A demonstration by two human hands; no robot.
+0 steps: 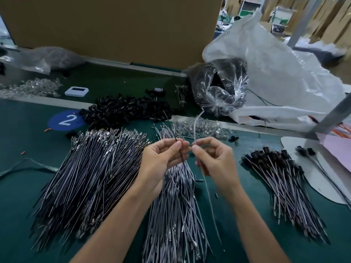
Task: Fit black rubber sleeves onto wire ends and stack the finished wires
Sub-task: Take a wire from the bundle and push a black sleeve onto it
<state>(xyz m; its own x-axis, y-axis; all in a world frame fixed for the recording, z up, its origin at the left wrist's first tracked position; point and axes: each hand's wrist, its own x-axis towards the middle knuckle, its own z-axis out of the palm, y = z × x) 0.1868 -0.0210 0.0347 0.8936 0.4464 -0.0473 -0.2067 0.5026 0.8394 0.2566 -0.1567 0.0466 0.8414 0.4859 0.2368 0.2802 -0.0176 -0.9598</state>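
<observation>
Pinching 1 dark wire [171,128] in left hand [163,158] and 1 pale wire [194,130] in right hand [212,158], thumb-to-fingertip, above centre bundle [176,205]; probably featherlight, floppy, slick-jacketed, so grip close to the tip for sleeving.
</observation>
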